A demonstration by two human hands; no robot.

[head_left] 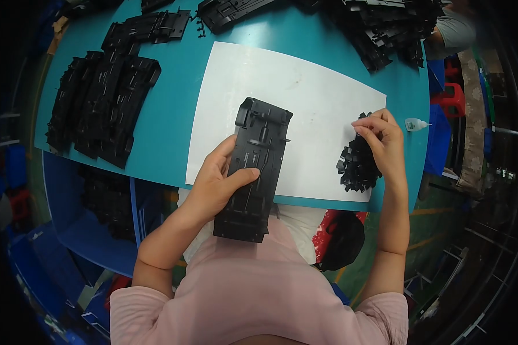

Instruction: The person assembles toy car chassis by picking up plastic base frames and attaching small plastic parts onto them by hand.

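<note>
My left hand (221, 178) grips a long black plastic part (256, 164) by its left side, thumb across its face. The part is tilted over the near edge of a white sheet (311, 115). On the right, my right hand (381, 133) is over a pile of small black pieces (358, 167), thumb and fingertips pressed together. Whatever is between those fingertips is too small to make out.
Stacked black parts (106, 103) lie on the left of the teal table (167, 98), more (385, 29) at the back right. A small white bottle (415, 124) is near the right edge. A blue bin (92, 230) stands below left. Another person's arm (437, 37) shows at the back right.
</note>
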